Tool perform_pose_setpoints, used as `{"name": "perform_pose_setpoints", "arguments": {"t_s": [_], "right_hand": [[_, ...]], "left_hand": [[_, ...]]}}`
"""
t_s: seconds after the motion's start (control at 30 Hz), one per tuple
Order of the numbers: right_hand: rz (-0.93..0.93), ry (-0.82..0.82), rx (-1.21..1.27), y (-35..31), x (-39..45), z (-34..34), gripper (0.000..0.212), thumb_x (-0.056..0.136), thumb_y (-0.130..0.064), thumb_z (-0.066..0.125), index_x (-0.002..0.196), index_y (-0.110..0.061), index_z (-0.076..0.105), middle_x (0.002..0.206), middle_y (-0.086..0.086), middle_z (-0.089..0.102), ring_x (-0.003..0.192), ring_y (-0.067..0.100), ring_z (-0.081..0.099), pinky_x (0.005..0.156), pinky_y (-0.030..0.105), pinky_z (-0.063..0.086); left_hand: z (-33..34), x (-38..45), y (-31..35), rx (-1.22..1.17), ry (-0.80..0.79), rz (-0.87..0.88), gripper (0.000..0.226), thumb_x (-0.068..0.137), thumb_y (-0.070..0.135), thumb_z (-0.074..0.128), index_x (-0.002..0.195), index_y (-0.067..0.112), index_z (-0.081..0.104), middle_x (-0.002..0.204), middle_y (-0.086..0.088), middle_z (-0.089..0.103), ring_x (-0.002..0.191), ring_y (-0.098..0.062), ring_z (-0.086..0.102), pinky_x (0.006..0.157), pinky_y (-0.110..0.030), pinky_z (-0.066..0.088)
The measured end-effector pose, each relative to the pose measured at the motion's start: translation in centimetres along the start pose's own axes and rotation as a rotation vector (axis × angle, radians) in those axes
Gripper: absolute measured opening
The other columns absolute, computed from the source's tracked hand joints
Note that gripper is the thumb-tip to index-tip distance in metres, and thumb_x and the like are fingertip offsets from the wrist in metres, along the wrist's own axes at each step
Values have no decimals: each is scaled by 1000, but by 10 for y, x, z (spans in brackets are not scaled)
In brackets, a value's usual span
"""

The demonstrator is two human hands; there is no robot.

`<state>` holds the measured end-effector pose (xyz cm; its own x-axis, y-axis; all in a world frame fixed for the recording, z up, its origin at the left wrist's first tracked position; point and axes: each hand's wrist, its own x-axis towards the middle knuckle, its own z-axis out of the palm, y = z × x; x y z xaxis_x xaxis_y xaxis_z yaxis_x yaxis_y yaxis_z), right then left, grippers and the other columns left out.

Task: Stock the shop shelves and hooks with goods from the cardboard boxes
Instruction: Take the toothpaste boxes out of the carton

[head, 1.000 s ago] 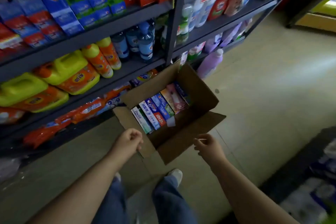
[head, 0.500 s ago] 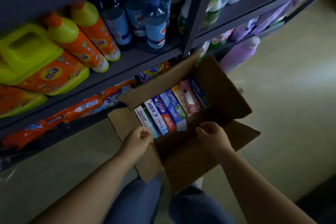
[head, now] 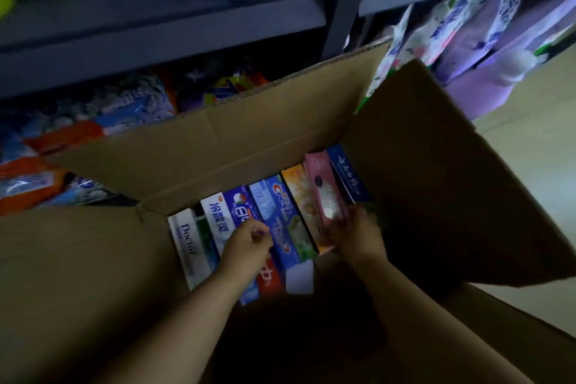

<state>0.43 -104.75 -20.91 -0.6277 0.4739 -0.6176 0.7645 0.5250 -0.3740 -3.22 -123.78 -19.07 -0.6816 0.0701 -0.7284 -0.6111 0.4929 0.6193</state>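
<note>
Pink carton (head: 325, 196) in right hand (head: 358, 237).

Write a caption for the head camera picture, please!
Right hand grips a pink toothpaste box inside the cardboard box.

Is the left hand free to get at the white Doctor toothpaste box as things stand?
Probably yes: the left hand hovers inside the open cardboard box, beside the Doctor toothpaste box, whose top face is uncovered.

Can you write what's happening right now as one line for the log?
step: picking toothpaste from box | right hand: grips pink pack | left hand: curled over blue pack, grip unclear | shelved: none yet
</note>
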Motion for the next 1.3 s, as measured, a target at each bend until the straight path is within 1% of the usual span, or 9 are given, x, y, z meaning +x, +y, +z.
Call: {"name": "perform_pose_setpoints", "arguments": {"t_s": [0.13, 0.3, 0.47, 0.63, 0.77, 0.87, 1.07, 1.17, 1.3], "right_hand": [[-26, 113, -1, 20, 36, 44, 81, 74, -56, 69, 137, -18, 36, 135, 6, 47, 126, 24, 46, 103, 43, 43], [-53, 244, 13, 31, 38, 63, 71, 75, -49, 71, 130, -12, 44, 126, 8, 57, 116, 24, 56, 96, 38, 48], [-77, 65, 249, 29, 16, 50, 64, 82, -29, 70, 133, -16, 34, 117, 2, 56, 99, 19, 61, 77, 24, 51], [-191, -75, 329, 25, -10, 55, 56, 75, -30, 75, 119, -22, 41, 110, 1, 62, 97, 19, 66, 80, 29, 57], [-234, -215, 376, 19, -36, 62, 47, 80, -15, 74, 113, -17, 40, 92, -9, 59, 75, -7, 62, 58, 6, 46], [-289, -301, 421, 23, -44, 65, 53, 79, -18, 77, 119, -17, 42, 100, -14, 59, 81, -20, 58, 67, 4, 46], [-192, -294, 428, 18, -42, 42, 37, 95, -37, 52, 128, -23, 47, 126, 0, 56, 101, 3, 57, 76, 16, 47], [-156, -375, 460, 18, -42, 38, 44, 91, -39, 58, 130, -28, 44, 130, -3, 54, 108, 10, 56, 82, 27, 49], [-312, -463, 445, 14, -51, 48, 62, 81, -26, 74, 132, -34, 40, 116, -14, 53, 92, 2, 62, 71, 14, 53]], "left_hand": [[20, 34, -18, -57, -22, 32, 12, 97, 11, 46, 92, 16, 55, 96, -11, 63, 67, -14, 58, 60, -23, 43], [29, 39, -37, -174, -10, 18, 19, 95, 5, 48, 81, 17, 55, 81, -9, 63, 58, -15, 56, 57, -25, 41], [28, 27, -37, -194, -68, 3, 17, 94, 5, 49, 82, 15, 56, 76, -4, 65, 60, -15, 57, 61, -26, 42], [32, 26, -30, -374, -140, -38, 6, 91, 20, 61, 95, 16, 58, 97, -8, 67, 86, -20, 65, 71, -29, 50], [32, 21, -29, -469, -165, -59, 17, 86, 22, 67, 99, 14, 59, 99, -8, 70, 94, -23, 67, 87, -37, 52], [26, 21, -31, -502, -116, -73, 14, 85, 13, 67, 97, 16, 61, 102, -11, 70, 94, -29, 67, 88, -42, 53], [4, 14, -39, -492, -157, -102, 20, 87, 1, 62, 99, 15, 59, 104, -11, 68, 95, -27, 66, 81, -37, 53], [3, 9, -46, -540, -174, -152, 25, 86, 3, 63, 110, 10, 58, 109, -14, 68, 97, -30, 67, 88, -42, 53], [14, 10, -45, -600, -174, -148, 27, 86, 7, 64, 113, 10, 59, 107, -13, 70, 95, -31, 69, 79, -40, 55]]}}
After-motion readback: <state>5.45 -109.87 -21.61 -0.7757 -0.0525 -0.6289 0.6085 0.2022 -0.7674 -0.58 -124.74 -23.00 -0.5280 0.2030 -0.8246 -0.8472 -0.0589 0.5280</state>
